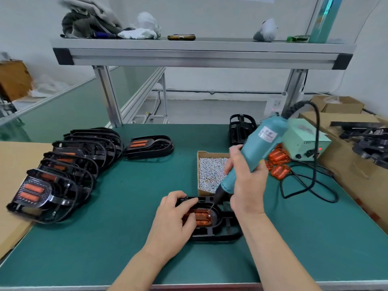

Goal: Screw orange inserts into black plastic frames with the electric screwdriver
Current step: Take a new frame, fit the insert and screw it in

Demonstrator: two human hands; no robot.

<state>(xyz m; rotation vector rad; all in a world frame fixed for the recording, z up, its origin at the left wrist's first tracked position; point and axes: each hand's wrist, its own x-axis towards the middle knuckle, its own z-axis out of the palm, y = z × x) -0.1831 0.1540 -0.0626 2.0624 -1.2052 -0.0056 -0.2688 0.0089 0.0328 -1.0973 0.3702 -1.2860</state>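
Screwdriver (252, 148) label blurred; power box (300, 137) "LED"

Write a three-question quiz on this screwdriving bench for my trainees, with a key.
1. True or false: the right hand grips the electric screwdriver.
2. The left hand: A) is out of view; B) holds down the black frame containing an orange insert; C) also grips the screwdriver.
3. Fill in: the finished frames are lined up on the person's ___ side.
Key: 1 true; 2 B; 3 left.
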